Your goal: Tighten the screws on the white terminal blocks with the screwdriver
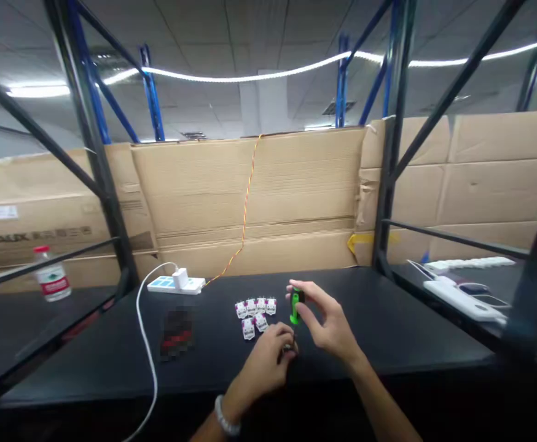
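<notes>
- The grip of the right hand point(328, 325) is closed on a green and black screwdriver point(295, 307). Thumb and fingers hold it upright, just above the counter point(388, 331).
- The grip of the left hand point(266, 359) is curled tight. Its fingertips pinch a small dark part point(289, 350) that sits on the counter, right under the screwdriver.
- The two hands are very close together, near the front middle of the counter.
- A white band point(225, 418) is on the left wrist.
- A bunch of small white and pink pieces point(255, 312) lies just to the left of the screwdriver, beside the left hand.
- Farther back on the left is a white and blue power strip point(176, 284) with a white plug in it. A white cable point(145, 344) runs from it to the front edge.
- A red and yellow wire point(246, 202) hangs down the cardboard boxes point(296, 184) behind the counter.
- A water bottle point(51, 274) with a red cap stands far to the left.
</notes>
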### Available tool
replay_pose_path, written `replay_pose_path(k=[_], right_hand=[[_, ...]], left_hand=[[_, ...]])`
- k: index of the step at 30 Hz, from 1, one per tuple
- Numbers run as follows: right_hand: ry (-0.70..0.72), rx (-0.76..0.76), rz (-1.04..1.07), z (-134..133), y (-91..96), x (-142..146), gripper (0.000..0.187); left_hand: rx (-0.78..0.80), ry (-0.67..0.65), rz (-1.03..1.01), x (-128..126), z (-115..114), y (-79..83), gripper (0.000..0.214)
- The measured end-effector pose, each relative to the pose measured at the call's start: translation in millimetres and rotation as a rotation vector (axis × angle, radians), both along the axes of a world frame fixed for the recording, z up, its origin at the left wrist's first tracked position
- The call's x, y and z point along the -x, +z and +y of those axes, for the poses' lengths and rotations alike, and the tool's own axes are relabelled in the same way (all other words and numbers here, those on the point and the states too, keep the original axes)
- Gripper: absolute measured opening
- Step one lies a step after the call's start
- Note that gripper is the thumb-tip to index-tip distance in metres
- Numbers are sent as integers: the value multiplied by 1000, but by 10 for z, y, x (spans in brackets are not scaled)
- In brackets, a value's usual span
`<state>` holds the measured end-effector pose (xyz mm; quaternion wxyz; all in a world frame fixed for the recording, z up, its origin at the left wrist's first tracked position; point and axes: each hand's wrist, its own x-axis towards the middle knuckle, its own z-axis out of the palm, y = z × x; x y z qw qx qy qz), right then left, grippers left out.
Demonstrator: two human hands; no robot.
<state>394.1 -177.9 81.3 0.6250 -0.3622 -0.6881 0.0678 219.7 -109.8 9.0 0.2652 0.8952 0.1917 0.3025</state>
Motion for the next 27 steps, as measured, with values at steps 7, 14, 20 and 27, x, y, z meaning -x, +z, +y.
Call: replay_pose_path(k=[7,14,20,27], right_hand=[[-161,-53,-69,-37,33,-8,35],[-89,-18,-48,-14,-8,24,35],[-165,-65,-64,-7,-2,60,37],[-82,-7,-47,-4,-32,11,35]], left_hand=[[-16,1,-4,-14,6,-5,19],[-25,8,-9,-15,18,-29,18],[-16,4,-2,-15,7,-12,17],[-15,10,-10,-17,-2,-10,18]])
